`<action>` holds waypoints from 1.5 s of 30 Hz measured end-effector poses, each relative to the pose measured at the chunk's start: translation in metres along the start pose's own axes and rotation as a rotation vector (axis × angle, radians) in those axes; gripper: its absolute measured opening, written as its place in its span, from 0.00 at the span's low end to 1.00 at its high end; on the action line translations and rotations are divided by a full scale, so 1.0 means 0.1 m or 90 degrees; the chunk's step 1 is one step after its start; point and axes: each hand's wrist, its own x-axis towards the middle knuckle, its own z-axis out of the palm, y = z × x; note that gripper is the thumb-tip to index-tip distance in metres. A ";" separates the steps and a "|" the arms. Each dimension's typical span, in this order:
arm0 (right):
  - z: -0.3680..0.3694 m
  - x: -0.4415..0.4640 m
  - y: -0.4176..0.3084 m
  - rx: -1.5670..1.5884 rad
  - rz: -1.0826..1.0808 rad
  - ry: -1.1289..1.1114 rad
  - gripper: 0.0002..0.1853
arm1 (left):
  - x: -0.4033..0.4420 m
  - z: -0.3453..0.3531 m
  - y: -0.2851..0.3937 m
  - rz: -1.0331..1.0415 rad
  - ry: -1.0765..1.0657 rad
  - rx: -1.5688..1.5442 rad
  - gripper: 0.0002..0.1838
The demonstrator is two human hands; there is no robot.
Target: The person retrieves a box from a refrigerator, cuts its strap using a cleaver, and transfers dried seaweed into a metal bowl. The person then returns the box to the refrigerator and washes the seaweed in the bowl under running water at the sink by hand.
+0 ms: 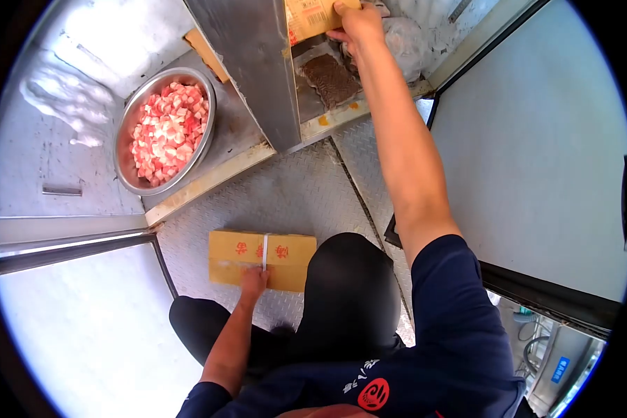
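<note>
My left hand (255,280) is closed at the white strap of a brown cardboard box (223,258) with red characters. That box lies on the metal floor in front of my knees. My right hand (361,28) reaches far forward into the right side of an open cabinet. Its thumb and fingers grip the edge of another cardboard box (310,15), which bears a printed label and is cut off by the top of the view. Just below that box lies a flat clear bag of dark brown contents (329,80). A bulging clear plastic bag (404,45) sits beside my right wrist.
A steel bowl (207,139) of diced pink meat (171,132) stands in the cabinet's left side. A metal divider (258,70) separates the two sides. Open doors flank me at left (83,327) and right (536,153). Textured metal plates (279,188) cover the floor.
</note>
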 end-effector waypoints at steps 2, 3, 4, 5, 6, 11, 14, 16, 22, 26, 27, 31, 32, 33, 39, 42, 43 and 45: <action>0.00 0.09 0.03 -0.006 -0.019 0.015 0.20 | 0.02 -0.01 0.02 0.013 0.016 0.004 0.19; -0.03 0.14 0.09 -0.016 0.012 0.014 0.24 | -0.01 0.01 0.03 0.025 0.031 0.005 0.20; -0.04 0.19 0.14 -0.024 0.036 0.013 0.31 | 0.00 0.01 0.05 0.027 0.032 0.003 0.20; -0.06 0.14 0.14 -0.024 0.032 0.014 0.31 | 0.01 -0.02 0.07 0.018 0.028 -0.001 0.20; -0.10 0.00 0.14 -0.008 -0.003 0.033 0.27 | 0.00 -0.03 0.06 0.010 0.021 -0.006 0.20; -0.30 -0.07 0.47 -0.076 -0.053 0.093 0.35 | 0.07 0.13 -0.17 0.055 0.020 0.022 0.21; -0.41 -0.24 0.58 0.066 0.029 0.104 0.37 | 0.10 0.13 -0.15 0.055 0.019 0.049 0.22; -0.55 -0.36 0.81 0.077 0.038 0.125 0.40 | 0.08 0.05 -0.09 0.053 0.009 0.074 0.22; -0.75 -0.60 1.31 0.083 0.132 0.060 0.47 | 0.17 0.03 -0.03 0.043 0.011 0.111 0.20; -0.90 -0.86 1.82 0.138 0.222 -0.002 0.51 | 0.11 -0.01 -0.05 0.054 -0.004 0.096 0.20; -0.86 -0.82 1.79 0.139 0.219 -0.006 0.51 | 0.12 0.01 -0.06 0.058 0.004 0.089 0.20; -0.83 -0.69 1.72 0.150 0.191 0.070 0.51 | 0.18 0.09 -0.10 0.040 0.016 0.059 0.21; -0.83 -0.63 1.72 0.143 0.197 0.096 0.51 | 0.18 0.07 -0.11 0.055 0.005 0.091 0.21; -0.85 -0.57 1.75 0.144 0.200 0.096 0.51 | 0.14 0.06 -0.13 0.068 -0.010 0.124 0.22; -0.91 -0.46 1.66 0.105 0.234 0.087 0.47 | 0.14 0.03 -0.05 0.033 -0.026 0.116 0.22; -0.88 -0.46 1.68 0.069 0.265 0.211 0.40 | 0.17 0.00 0.04 0.006 -0.027 0.163 0.22; -0.87 -0.42 1.74 0.029 0.269 0.256 0.35 | 0.14 -0.04 0.08 -0.002 -0.019 0.148 0.23; -1.11 -0.08 2.53 0.003 0.113 0.204 0.19 | 0.14 -0.02 0.10 0.001 -0.025 0.151 0.24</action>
